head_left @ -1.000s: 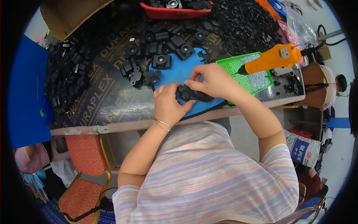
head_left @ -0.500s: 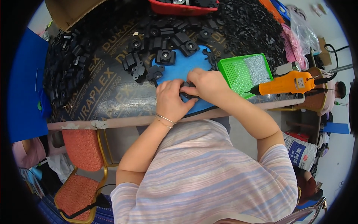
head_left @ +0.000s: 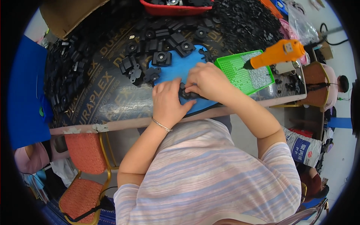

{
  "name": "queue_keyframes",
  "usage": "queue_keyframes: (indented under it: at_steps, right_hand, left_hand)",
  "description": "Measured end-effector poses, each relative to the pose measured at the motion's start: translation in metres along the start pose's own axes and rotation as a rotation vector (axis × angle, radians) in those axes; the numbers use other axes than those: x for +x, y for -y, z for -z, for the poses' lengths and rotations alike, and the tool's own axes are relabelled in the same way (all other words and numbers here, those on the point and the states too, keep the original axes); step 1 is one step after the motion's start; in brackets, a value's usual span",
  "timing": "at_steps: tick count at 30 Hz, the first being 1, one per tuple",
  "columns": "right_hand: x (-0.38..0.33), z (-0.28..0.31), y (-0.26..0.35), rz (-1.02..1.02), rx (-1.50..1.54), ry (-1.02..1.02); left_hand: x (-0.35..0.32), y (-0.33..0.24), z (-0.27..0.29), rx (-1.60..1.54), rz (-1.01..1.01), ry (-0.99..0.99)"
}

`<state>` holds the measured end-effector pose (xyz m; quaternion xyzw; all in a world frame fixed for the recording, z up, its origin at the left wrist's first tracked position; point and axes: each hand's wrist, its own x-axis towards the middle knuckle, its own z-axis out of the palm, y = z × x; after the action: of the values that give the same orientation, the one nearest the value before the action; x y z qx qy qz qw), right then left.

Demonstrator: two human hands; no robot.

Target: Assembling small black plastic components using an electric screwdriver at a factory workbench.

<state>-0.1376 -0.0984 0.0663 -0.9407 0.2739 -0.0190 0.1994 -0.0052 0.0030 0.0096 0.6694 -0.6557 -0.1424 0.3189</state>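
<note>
A small black plastic part (head_left: 186, 93) lies at the near edge of a blue mat (head_left: 175, 63), between my two hands and partly hidden by them. My left hand (head_left: 167, 99) steadies it from the left, with the thumb along its near side. The bent fingers of my right hand (head_left: 207, 80) pinch at its top from the right. What exactly the right fingertips grip is too small to tell. Finished-looking black blocks with a round metal centre, one block (head_left: 162, 58) among several, sit on and around the mat's far side.
Right of the mat stands a green perforated tray (head_left: 233, 75) of small silvery screws. An orange electric screwdriver (head_left: 277, 54) hangs over it. Heaped black pieces (head_left: 247, 26), a red bowl (head_left: 176, 9) and a cardboard box (head_left: 67, 15) occupy the far side. A red chair (head_left: 85, 153) stands left.
The hanging screwdriver has swung away from me, from the tray's near corner to above its far half. My hands stay at the black part; the right fingers have shifted slightly. The view has moved a little.
</note>
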Motion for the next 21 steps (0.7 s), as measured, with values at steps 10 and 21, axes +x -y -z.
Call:
queue_keyframes:
  at_steps: [10, 21]
  right_hand:
    - [-0.033, 0.010, -0.035, -0.123, 0.567, -0.468]
    - [-0.012, 0.007, -0.030, 0.170, 0.414, -0.281]
  left_hand:
    - [0.017, -0.015, 0.009, 0.171, -0.337, 0.084]
    - [0.026, -0.007, 0.020, -0.932, 0.381, 0.247]
